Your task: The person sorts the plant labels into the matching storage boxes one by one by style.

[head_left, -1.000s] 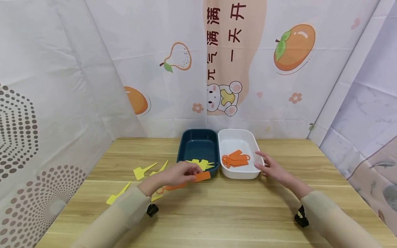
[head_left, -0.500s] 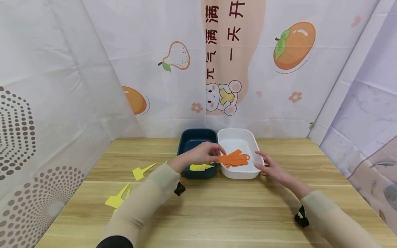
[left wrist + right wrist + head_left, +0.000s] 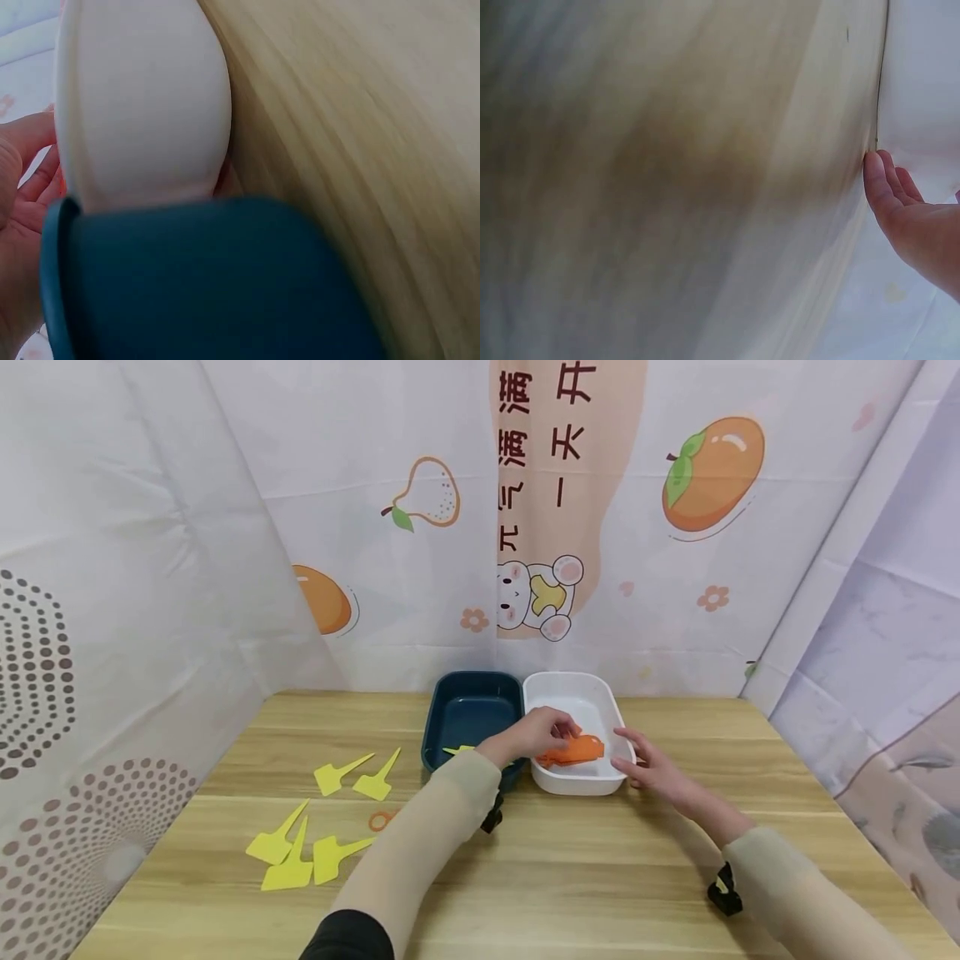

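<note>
Here is the left hand (image 3: pixel 535 732), in over the white tray (image 3: pixel 585 693) at its nine o'clock side, fingers bent down right at the orange tags (image 3: pixel 583 749); whether they pinch one, I cannot tell, and the left wrist view settles nothing, the tray wall covering the fingertips. Across at four o'clock is the right hand (image 3: pixel 660 774), fingers and thumb spread, tips against the tray's outer side and rim, as the right wrist view backs up.

The orange tags lie overlapping in a pile inside the white tray, toward six o'clock. Right beside that tray at nine o'clock stands the dark blue tray (image 3: pixel 472 676), with yellow tags (image 3: pixel 458 749) in it, mostly hidden by the left sleeve (image 3: pixel 427 835).

Further out now, onto the wood-grain worktop (image 3: pixel 540 885): between eight and nine o'clock from the white tray, five yellow T-shaped labels (image 3: pixel 327 860) lie flat, two of them overlapping. Near them, an orange ring-shaped end (image 3: pixel 380 820) peeks from behind that same sleeve, its remainder covered. And up at twelve o'clock, behind both trays, hangs a white curtain (image 3: pixel 337 435) printed with orange fruit, flowers and dark red characters.
</note>
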The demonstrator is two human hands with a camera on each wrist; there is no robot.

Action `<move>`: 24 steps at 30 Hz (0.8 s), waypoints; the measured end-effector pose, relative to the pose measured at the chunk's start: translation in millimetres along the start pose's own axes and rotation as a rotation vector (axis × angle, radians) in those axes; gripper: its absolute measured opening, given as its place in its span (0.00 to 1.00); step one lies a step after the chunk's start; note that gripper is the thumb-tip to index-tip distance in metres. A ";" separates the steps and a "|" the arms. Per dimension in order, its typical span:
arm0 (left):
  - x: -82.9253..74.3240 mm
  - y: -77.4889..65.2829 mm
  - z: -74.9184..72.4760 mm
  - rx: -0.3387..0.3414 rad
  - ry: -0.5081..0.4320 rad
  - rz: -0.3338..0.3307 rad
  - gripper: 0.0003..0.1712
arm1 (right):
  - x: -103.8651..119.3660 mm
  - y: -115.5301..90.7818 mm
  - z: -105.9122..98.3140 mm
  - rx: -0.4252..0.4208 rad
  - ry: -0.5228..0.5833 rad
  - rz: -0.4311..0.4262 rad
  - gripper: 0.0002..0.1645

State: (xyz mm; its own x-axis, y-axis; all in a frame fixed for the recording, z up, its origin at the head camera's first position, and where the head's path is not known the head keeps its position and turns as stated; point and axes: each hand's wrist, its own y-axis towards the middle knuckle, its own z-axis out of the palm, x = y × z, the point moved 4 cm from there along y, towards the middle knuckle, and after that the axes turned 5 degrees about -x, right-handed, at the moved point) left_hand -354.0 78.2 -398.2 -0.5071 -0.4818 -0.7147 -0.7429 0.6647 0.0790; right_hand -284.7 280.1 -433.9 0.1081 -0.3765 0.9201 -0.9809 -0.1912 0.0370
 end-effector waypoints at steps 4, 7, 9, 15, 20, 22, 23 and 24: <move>-3.5 6.5 9.5 0.006 0.019 -0.001 0.07 | 0.0 -1.0 1.7 0.002 0.004 0.001 0.37; -5.5 9.7 13.8 0.012 0.033 -0.009 0.07 | 0.4 -1.0 1.3 0.000 0.003 0.000 0.37; -5.8 10.8 15.7 0.018 0.044 -0.021 0.07 | 0.3 -0.6 1.2 0.005 0.002 -0.004 0.37; -6.1 12.9 20.9 0.039 0.114 -0.036 0.07 | 0.6 -0.3 1.6 0.008 0.030 -0.018 0.36; -3.3 13.4 25.0 0.042 0.166 -0.061 0.06 | 1.1 -0.5 1.6 -0.001 0.040 -0.022 0.35; -2.4 13.1 25.9 0.041 0.185 -0.057 0.06 | 2.0 -0.6 1.8 -0.005 0.030 -0.018 0.36; -2.1 12.6 26.0 0.044 0.192 -0.058 0.06 | 2.7 -0.5 2.1 -0.004 0.026 -0.016 0.36; -1.9 12.1 26.1 0.047 0.205 -0.059 0.06 | 3.3 -0.4 2.5 -0.004 0.021 -0.013 0.36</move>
State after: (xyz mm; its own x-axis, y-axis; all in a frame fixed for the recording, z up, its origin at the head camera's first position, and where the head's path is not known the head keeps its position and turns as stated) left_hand -350.6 102.1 -414.1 -0.5455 -0.6233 -0.5603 -0.7551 0.6556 0.0057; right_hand -283.6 276.7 -431.8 0.1178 -0.3546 0.9276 -0.9799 -0.1928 0.0508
